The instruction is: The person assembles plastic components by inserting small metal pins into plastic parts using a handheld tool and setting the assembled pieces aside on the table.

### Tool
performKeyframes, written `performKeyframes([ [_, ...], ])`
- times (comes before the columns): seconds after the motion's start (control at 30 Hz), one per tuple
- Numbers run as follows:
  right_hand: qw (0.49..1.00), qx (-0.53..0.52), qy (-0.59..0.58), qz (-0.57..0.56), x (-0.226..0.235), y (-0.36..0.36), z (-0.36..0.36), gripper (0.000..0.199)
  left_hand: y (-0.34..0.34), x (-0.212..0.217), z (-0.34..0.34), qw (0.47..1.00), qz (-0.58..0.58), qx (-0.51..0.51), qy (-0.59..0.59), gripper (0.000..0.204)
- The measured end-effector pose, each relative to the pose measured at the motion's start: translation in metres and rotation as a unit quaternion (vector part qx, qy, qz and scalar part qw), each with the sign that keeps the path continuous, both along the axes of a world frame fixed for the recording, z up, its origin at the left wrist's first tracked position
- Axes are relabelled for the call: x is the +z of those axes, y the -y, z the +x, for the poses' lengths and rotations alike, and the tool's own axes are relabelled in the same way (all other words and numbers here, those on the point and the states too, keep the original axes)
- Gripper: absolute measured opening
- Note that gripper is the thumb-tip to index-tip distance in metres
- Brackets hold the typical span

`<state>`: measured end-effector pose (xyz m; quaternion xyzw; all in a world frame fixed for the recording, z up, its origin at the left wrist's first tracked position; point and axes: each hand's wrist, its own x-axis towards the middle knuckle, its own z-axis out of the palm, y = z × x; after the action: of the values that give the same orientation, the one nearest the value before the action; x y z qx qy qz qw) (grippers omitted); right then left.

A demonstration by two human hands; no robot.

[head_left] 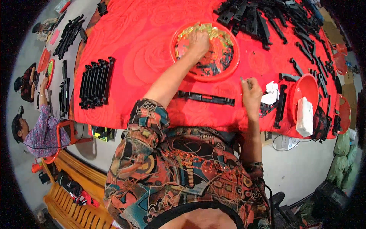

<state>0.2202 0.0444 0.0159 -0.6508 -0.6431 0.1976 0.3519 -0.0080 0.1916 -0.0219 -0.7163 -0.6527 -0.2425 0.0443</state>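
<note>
My left hand [199,41] reaches into a round red basin [235,61]. Its curled fingers are among small yellow, shiny pieces [206,28] at the far side; what they grip is hidden. Small black pieces [227,53] lie along the basin's right and near sides. My right hand [252,93] is closed just above the red cloth, right of the basin's near edge. A small greyish bit shows at its fingertips, too small to name. Between my forearms lies a long black plastic strip [206,98], apart from both hands.
Several similar black strips [96,83] stand in a row at left. A large heap of black parts [251,19] covers the far right. Crumpled white tissue [271,92], a red bowl [305,87] and a white packet [305,116] sit at right. Another person [44,129] works at a table on the left.
</note>
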Motion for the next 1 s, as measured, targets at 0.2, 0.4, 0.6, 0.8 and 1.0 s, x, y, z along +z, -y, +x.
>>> performKeyframes([
  [0.2, 0.994, -0.004, 0.109, -0.024, -0.028, 0.000, 0.026, 0.019, 0.042, 0.015, -0.023, 0.994, 0.016, -0.099, 0.030, 0.015],
  [0.4, 0.976, -0.009, 0.214, 0.029, -0.012, 0.017, 0.010, 0.020, 0.139, 0.050, -0.031, 0.941, -0.060, -0.308, 0.128, 0.010],
  [0.6, 0.989, 0.108, -0.057, 0.081, 0.016, 0.054, -0.026, 0.009, 0.187, 0.042, -0.018, 0.935, -0.082, -0.328, 0.106, 0.012],
  [0.8, 0.992, 0.102, -0.069, 0.014, 0.002, 0.067, -0.033, 0.009, 0.184, 0.030, -0.011, 0.940, -0.111, -0.315, 0.066, 0.013],
  [1.0, 0.993, 0.092, -0.078, 0.010, 0.000, 0.067, -0.030, 0.008, 0.186, 0.029, -0.005, 0.944, -0.142, -0.281, 0.098, 0.015],
])
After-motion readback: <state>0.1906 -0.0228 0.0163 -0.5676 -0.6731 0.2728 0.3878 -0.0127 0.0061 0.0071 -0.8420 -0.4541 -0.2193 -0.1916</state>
